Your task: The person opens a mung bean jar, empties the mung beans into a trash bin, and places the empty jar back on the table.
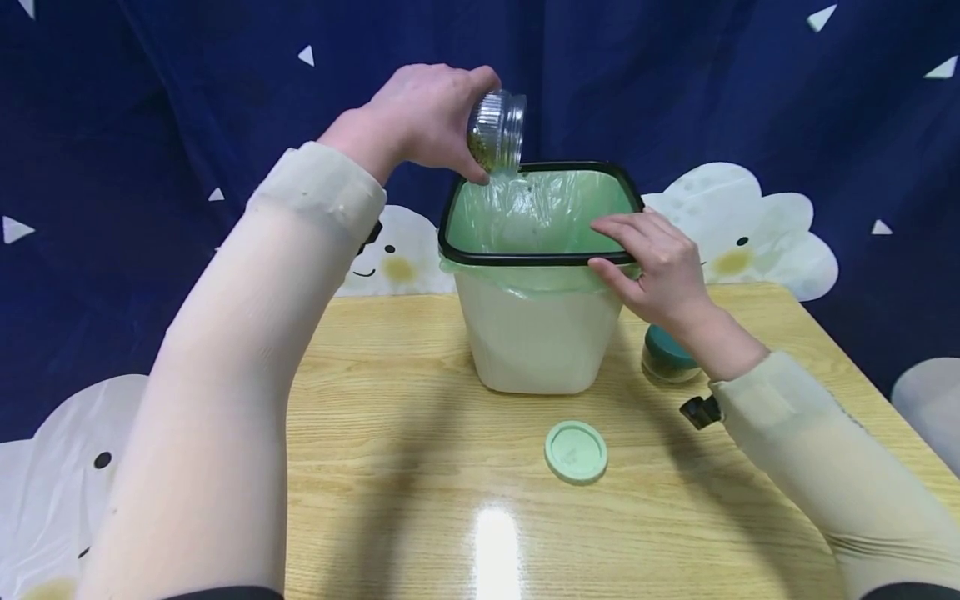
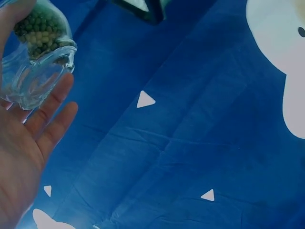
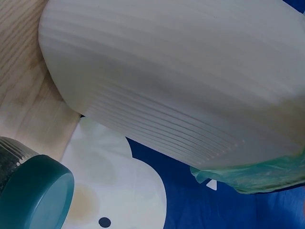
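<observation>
My left hand (image 1: 427, 117) holds a clear jar (image 1: 498, 129) by its body, tipped on its side with the mouth over the left part of a trash bin (image 1: 536, 333). Small green beans (image 2: 40, 31) lie inside the jar, seen in the left wrist view. The bin is white with a black rim and a green plastic liner (image 1: 555, 208). At the bin's front right corner, my right hand (image 1: 660, 262) grips the rim, thumb at the front and fingers over the edge; some fingertips are hidden. A pale green lid (image 1: 576, 452) lies on the table in front.
Right of the bin, partly behind my right wrist, stands another jar with a teal lid (image 3: 40, 195). Everything stands on a wooden table (image 1: 360, 383). Behind it hangs a dark blue curtain (image 1: 225, 100) with white clouds and triangles.
</observation>
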A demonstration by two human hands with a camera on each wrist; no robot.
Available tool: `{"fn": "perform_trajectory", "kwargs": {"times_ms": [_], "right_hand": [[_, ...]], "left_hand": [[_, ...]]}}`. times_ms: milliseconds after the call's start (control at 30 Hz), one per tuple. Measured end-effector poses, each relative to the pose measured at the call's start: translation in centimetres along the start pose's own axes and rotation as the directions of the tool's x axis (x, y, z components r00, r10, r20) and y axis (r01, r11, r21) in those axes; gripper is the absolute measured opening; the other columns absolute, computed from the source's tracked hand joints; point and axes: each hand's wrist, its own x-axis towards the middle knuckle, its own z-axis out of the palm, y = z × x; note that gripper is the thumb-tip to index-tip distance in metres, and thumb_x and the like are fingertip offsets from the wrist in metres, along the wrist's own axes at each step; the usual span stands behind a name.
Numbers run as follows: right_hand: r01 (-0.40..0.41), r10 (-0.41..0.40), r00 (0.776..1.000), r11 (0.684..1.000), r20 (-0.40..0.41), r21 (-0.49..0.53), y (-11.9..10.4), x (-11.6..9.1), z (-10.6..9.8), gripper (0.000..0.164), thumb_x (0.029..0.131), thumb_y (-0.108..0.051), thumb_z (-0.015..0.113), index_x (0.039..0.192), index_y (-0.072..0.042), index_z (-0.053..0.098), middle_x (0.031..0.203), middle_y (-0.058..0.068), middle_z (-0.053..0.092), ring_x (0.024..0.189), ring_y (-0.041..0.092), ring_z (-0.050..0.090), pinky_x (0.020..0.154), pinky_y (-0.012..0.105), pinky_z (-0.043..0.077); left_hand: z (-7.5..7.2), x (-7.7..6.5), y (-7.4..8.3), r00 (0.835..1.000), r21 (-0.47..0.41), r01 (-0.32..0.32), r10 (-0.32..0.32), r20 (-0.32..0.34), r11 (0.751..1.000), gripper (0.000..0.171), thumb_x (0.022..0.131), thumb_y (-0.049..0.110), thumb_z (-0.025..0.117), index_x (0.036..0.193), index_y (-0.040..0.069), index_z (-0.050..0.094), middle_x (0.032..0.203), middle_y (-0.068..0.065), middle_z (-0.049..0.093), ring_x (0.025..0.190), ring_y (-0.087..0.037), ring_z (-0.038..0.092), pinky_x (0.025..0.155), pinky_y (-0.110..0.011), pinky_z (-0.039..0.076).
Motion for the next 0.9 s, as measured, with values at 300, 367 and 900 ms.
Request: {"fn": "perform_trajectory", "kwargs": {"times_ms": [300, 367, 900], "right_hand": [[-0.006, 0.006, 1.000, 1.000, -0.006, 0.004, 0.08, -0.02, -0.07, 0.063, 0.096, -0.058, 0.046, 0.109, -0.001, 0.070, 0.103, 0.015, 0.070, 0.093, 0.035, 0.063, 0.081, 0.051, 0.050], [-0.007, 0.007, 1.000, 1.000, -0.006, 0.004, 0.07, -0.04, -0.08, 0.063, 0.096, -0.058, 0.046, 0.109, -0.001, 0.070, 0.103, 0.015, 0.070, 0.093, 0.035, 0.063, 0.081, 0.051, 0.050], [-0.007, 0.007, 1.000, 1.000, -0.007, 0.009, -0.10, 0.08, -0.01, 0.064, 0.096, -0.059, 0.047, 0.108, -0.001, 0.070, 0.102, 0.015, 0.070, 0.093, 0.035, 0.063, 0.083, 0.051, 0.050]], "left_hand": [[-0.22, 0.18, 0.29, 1.000, 0.015, 0.000, 0.000, 0.006, 1.000, 0.100, 0.074, 0.055, 0.077, 0.152, 0.015, 0.028, 0.136, -0.010, 0.054, 0.118, -0.028, 0.052, 0.103, -0.045, 0.039], [-0.10, 0.17, 0.30, 1.000, 0.015, 0.001, -0.002, 0.012, 1.000, 0.099, 0.074, 0.054, 0.077, 0.152, 0.015, 0.029, 0.135, -0.010, 0.054, 0.117, -0.028, 0.052, 0.103, -0.045, 0.040], [-0.31, 0.08, 0.17, 0.999, 0.035, -0.021, 0.022, -0.026, 0.999, 0.098, 0.073, 0.052, 0.078, 0.151, 0.014, 0.032, 0.132, -0.009, 0.056, 0.114, -0.029, 0.054, 0.100, -0.045, 0.041]]}}
